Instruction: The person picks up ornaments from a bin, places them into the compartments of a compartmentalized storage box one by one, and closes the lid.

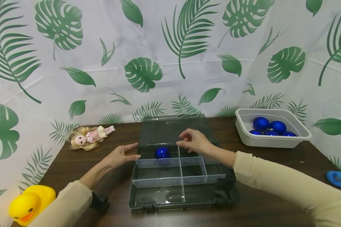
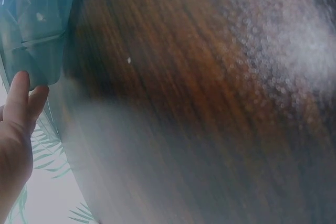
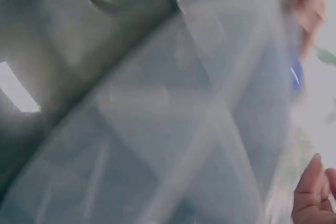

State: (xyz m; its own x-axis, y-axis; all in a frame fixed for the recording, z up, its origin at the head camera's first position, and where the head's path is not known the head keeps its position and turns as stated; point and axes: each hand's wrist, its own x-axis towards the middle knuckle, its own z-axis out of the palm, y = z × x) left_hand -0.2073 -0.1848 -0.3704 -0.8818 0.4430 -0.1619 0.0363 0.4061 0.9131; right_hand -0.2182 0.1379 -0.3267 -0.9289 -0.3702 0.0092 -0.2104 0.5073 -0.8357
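Observation:
A dark translucent compartment box [image 1: 159, 197] lies with its lid [image 1: 176, 129] folded back on the table. One shiny blue ball [image 1: 162, 153] sits in its back left compartment; a sliver of the ball [image 3: 296, 75] shows in the right wrist view. My left hand [image 1: 120, 156] rests at the box's left edge, thumb and fingers spread, with fingertips on the wall [image 2: 39, 61] in the left wrist view. Over the back right compartment hovers my right hand [image 1: 195, 142], fingers loosely bent, thumb near the top of the clear middle divider [image 1: 180, 164]. Nothing shows in its fingers.
A white bin [image 1: 275, 142] with several blue balls [image 1: 278, 126] stands at the back right. At the back left lies a doll [image 1: 92, 136]. A yellow rubber duck [image 1: 32, 203] is by my left sleeve, and a small blue toy [image 1: 338, 178] lies far right.

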